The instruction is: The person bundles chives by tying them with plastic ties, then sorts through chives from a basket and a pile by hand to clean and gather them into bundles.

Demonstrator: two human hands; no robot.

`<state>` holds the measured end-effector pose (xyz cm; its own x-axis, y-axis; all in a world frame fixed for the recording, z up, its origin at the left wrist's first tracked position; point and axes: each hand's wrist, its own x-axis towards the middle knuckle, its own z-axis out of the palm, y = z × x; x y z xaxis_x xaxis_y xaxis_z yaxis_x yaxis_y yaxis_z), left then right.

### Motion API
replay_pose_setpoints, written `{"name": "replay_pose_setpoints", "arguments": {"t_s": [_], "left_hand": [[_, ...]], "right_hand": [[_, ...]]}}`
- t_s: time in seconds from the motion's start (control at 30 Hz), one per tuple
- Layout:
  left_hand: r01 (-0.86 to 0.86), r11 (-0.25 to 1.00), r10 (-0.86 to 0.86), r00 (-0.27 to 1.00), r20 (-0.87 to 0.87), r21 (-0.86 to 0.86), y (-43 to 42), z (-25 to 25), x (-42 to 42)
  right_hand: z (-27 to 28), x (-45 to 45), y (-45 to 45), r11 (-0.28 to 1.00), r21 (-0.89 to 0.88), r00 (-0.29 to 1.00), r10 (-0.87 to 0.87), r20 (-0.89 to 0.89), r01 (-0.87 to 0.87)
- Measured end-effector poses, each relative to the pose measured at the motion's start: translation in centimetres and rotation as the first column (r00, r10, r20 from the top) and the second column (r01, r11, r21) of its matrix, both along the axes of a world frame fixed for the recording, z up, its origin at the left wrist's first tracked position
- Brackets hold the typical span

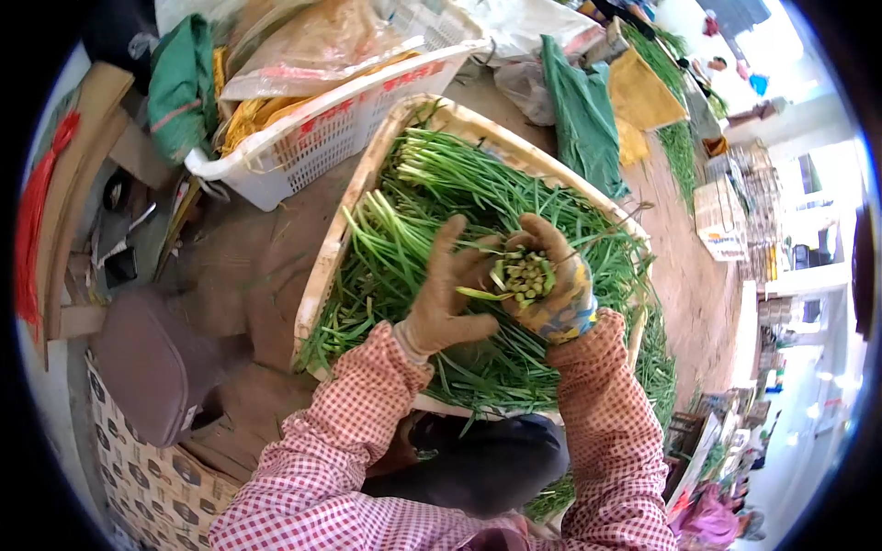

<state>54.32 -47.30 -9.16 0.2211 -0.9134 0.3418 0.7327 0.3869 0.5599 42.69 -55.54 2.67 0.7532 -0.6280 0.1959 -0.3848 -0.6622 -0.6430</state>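
Note:
A bunch of chives (pixel 525 278) is gripped in my gloved right hand (pixel 558 292), its pale cut ends facing up at me. Just left of it, my left hand (pixel 450 298) in a tan glove is open, with thumb and fingers spread. What its fingertips touch behind the bunch is partly hidden. Both hands are above a pale plastic crate (pixel 317 285) full of loose long green chives (pixel 459 179). Another pile of chives with whitish-green ends (pixel 381 220) lies in the crate's left part.
A white perforated basket (pixel 340 119) holding plastic bags and yellow sacking stands beyond the crate. Green cloth (pixel 579 115) and a yellow sack (pixel 643 87) lie at its far right. A brown bin-like object (pixel 147 358) is at left. Stacked crates (pixel 721 216) and other people are at right.

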Motion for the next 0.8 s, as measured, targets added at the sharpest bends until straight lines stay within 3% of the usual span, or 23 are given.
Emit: {"name": "replay_pose_setpoints", "arguments": {"t_s": [0.03,0.07,0.1,0.17,0.2,0.27,0.33,0.37,0.4,0.47,0.5,0.6,0.67,0.73,0.77,0.8], "left_hand": [[-0.036,0.988,0.008,0.983,0.183,0.153,1.0,0.4,1.0],[-0.103,0.952,-0.009,0.933,0.360,0.289,1.9,1.0,1.7],[-0.087,0.956,-0.023,0.930,0.367,0.281,2.5,1.1,1.4],[-0.489,0.863,0.278,0.668,0.691,0.126,3.4,1.8,0.8],[-0.476,0.871,0.265,0.666,0.698,0.124,3.2,2.1,0.5],[-0.486,0.862,0.314,0.292,0.904,-0.143,1.8,4.8,-0.3],[-0.471,0.828,0.470,0.288,0.834,-0.304,-1.1,4.6,-2.4],[-0.469,0.829,0.470,0.287,0.834,-0.306,-1.5,4.9,-3.1],[-0.396,0.883,0.406,0.373,0.834,-0.253,-2.1,5.3,-3.7],[-0.220,0.963,0.253,0.520,0.815,-0.159,-3.2,6.1,-4.7],[-0.121,0.987,0.160,0.578,0.800,-0.110,-3.6,6.4,-5.0],[0.095,0.995,-0.059,0.650,0.757,-0.004,-4.0,6.6,-5.1],[0.083,0.992,0.040,0.522,0.852,-0.097,-4.6,6.8,-4.8],[0.085,0.985,0.098,0.456,0.885,-0.153,-6.2,7.0,-4.2],[0.175,0.964,0.155,0.241,0.958,-0.200,-7.3,7.3,-3.6],[0.261,0.953,0.082,0.271,0.959,-0.155,-8.3,7.4,-2.3]], "right_hand": [[-0.2,-1.1,-0.1,0.989,0.147,0.987,-0.034,0.157,0.011],[-0.2,-2.1,-0.4,0.999,0.030,0.983,-0.037,0.178,0.033],[0.0,-2.9,-0.5,0.995,0.095,0.967,-0.062,0.247,0.040],[0.4,-4.2,-0.3,0.977,0.210,0.930,-0.108,0.350,0.034],[0.3,-4.6,-0.3,0.976,0.214,0.925,-0.124,0.359,0.048],[-0.1,-5.3,0.0,0.998,0.067,0.927,-0.035,0.373,0.011],[-0.4,-5.5,1.2,0.989,0.137,0.932,-0.104,0.347,0.059],[0.3,-5.8,1.2,0.998,-0.059,0.969,0.014,0.245,0.001],[1.5,-6.0,1.1,0.965,-0.250,0.987,0.110,0.119,-0.078],[3.6,-6.3,1.9,0.957,-0.288,0.996,0.060,0.062,-0.039],[4.7,-6.4,2.2,0.922,-0.386,0.999,0.043,0.002,-0.039],[4.8,-6.5,1.5,0.905,-0.417,0.996,0.092,0.007,-0.081],[4.0,-7.3,0.5,0.932,-0.316,0.980,0.197,0.030,-0.178],[3.0,-7.6,-0.1,0.981,-0.192,0.992,0.058,0.113,-0.036],[2.3,-7.9,-0.3,0.991,-0.133,0.988,-0.010,0.156,0.031],[1.9,-8.4,-0.4,0.993,-0.069,0.978,-0.082,0.192,0.097]]}}
